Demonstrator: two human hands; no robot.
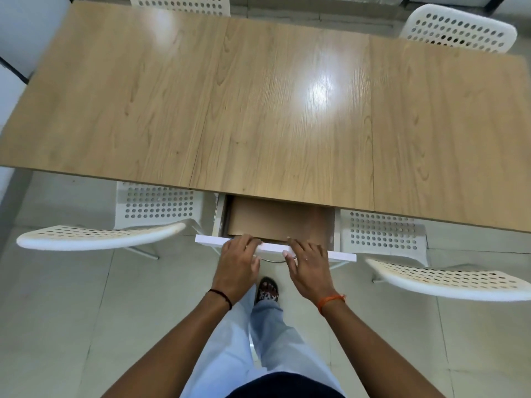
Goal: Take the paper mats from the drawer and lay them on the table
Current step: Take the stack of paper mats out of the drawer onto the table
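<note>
**A:** Long light-wood laminate table (pixel 258 96), bare top, white perforated plastic chairs (pixel 100 237) tucked around it. Where are the mats?

**B:** In the shallow white pull-out drawer (pixel 275 248) under the near edge, partly open. Flat brown paper mats (pixel 281 218) lie inside, long side running parallel to the drawer front.

**A:** Hands?

**B:** Left hand (pixel 238 262) and right hand (pixel 309 267) both have fingers curled over the front panel. The mats sit just beyond the fingertips, about equally near either hand.
</note>
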